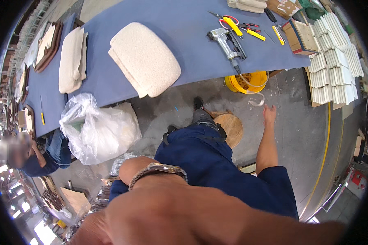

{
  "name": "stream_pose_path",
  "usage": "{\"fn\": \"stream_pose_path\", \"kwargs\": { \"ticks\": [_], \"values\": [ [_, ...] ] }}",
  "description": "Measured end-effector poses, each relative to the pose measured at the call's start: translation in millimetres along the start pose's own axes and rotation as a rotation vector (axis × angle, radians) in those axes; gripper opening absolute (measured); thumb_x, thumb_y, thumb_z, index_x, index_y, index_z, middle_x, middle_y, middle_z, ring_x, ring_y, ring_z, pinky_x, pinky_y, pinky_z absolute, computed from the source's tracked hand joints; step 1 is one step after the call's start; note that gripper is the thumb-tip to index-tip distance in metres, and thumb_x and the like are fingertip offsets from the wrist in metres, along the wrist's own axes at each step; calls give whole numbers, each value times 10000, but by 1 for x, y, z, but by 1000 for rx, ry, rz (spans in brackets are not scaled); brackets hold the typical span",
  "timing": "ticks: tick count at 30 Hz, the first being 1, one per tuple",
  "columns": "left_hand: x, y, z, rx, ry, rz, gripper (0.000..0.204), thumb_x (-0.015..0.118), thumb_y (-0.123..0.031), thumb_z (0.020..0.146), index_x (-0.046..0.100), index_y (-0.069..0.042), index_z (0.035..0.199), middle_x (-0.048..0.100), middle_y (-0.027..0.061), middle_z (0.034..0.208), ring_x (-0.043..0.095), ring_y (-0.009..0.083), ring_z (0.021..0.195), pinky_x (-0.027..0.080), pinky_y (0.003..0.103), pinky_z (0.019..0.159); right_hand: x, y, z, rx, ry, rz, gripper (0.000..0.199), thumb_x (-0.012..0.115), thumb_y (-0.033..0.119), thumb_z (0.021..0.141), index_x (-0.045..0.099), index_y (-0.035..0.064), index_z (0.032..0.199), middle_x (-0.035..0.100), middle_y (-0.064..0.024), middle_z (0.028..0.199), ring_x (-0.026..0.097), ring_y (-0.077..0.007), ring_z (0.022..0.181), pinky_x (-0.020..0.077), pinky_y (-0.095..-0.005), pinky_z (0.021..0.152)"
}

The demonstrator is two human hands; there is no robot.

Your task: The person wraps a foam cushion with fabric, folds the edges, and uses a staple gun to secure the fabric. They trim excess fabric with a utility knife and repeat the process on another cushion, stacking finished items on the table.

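My left hand (pixel 163 212) fills the lower part of the view, close to the camera, with a metal watch (pixel 159 168) on its wrist. Its fingers run out of the picture, so what they do is hidden. My right hand (pixel 269 113) hangs at the end of a stretched arm over the floor, fingers apart and holding nothing. Nearest to it are a yellow bucket (pixel 232 84) and a round wooden stool (pixel 230 130). On the blue-covered table (pixel 196 45) ahead lies a cream upholstered pad (pixel 147 59), touched by neither hand.
A stapler-like air tool (pixel 225 42), yellow-handled cutters (pixel 233 26) and a cardboard box (pixel 300 36) lie at the table's right. White stacked pieces (pixel 333 61) stand beyond. A plastic bag (pixel 106 134) sits by the front edge; another person (pixel 37 157) is at far left.
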State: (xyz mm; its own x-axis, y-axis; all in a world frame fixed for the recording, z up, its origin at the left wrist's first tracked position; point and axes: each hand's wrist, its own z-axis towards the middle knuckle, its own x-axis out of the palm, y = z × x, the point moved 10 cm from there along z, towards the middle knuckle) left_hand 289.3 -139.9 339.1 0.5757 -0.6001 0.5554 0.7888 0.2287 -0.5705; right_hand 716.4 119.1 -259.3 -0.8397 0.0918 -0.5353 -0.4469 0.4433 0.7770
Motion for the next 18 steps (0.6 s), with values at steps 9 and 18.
{"fn": "stream_pose_path", "kwargs": {
  "ticks": [9,18],
  "values": [
    [-85,-52,21,145,-294,306,787,565,-567,1003,291,-43,1522,293,217,1578,445,343,1358,337,498,1146,235,22,-83,-91,921,-171,284,720,198,925,684,24,1147,727,-102,922,702,-202,766,570,-346,691],
    [-255,-9,-309,-392,-1848,972,602,607,-292,1066,420,22,1544,530,209,1505,552,330,1351,412,416,1156,385,212,-248,-416,1367,-87,423,674,417,991,699,51,1202,759,-146,1098,739,-255,955,577,-386,847]
  ]
}}
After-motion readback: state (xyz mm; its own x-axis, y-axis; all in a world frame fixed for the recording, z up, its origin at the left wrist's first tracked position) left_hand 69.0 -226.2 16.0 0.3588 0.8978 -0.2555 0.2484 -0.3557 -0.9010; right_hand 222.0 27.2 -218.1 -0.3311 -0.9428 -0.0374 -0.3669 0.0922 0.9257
